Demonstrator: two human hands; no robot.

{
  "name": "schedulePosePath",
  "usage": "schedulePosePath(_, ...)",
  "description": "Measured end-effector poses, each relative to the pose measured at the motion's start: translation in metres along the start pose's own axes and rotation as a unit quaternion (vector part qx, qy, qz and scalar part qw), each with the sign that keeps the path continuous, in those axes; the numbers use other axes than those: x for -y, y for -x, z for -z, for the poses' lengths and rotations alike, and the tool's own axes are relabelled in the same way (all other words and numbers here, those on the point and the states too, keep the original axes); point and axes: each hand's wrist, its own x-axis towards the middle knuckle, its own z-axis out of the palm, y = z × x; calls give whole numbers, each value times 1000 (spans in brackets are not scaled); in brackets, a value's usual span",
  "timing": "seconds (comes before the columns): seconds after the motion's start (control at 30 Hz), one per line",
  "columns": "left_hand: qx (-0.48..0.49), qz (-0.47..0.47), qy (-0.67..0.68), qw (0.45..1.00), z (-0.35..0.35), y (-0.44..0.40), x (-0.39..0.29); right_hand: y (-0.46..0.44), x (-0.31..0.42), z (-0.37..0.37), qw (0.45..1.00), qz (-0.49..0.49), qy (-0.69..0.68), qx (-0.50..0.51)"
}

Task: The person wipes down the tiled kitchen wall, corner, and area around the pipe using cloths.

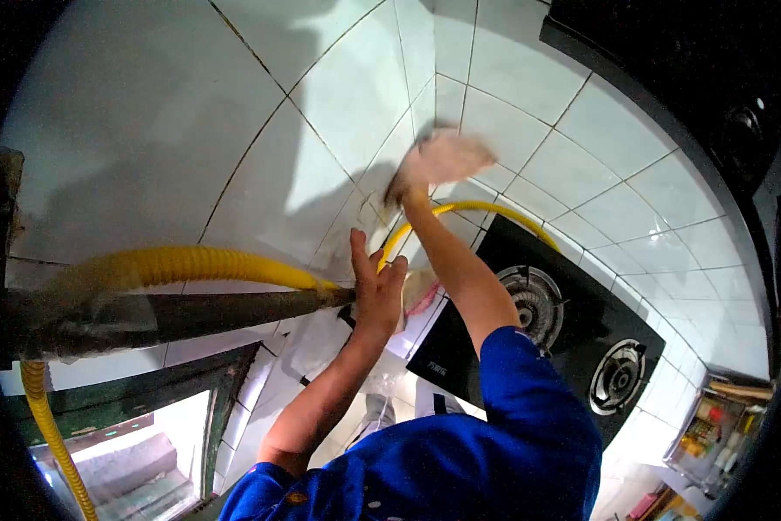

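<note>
My left hand is at the yellow corrugated hose, beside the end of a dark pipe. Some of its fingers point up, and the hose passes at the fingers and curves on to the right. The exact grip is partly hidden. Higher up, near the tiled corner, my right hand holds a pale, brownish cloth against or close to the white tiles. The cloth and fingers are smeared by motion. My right forearm crosses in front of the hose's arch.
A black gas stove with two burners stands below my right arm. The dark pipe juts in from the left above a green-framed window. A black range hood overhangs the upper right. A rack of small items is at lower right.
</note>
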Motion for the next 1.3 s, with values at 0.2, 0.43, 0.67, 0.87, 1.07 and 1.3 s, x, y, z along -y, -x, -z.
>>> schedulePosePath(0.2,21,-12,21,999,-1,2,0,-5,32,96,993,25,1,-118)
schedulePosePath(0.43,79,-10,-40,996,7,2,4,8,27,35,836,-178,-514,-65)
schedulePosePath(0.67,143,43,-13,989,28,39,3,122,29,17,982,-106,28,155)
schedulePosePath(0.87,147,5,-30,989,54,71,-1,144,62,147,896,95,-11,433)
schedulePosePath(1.07,123,-31,6,992,71,75,8,146,46,128,801,536,8,266)
schedulePosePath(1.3,107,-39,-23,993,76,77,13,139,53,172,827,405,-41,387)
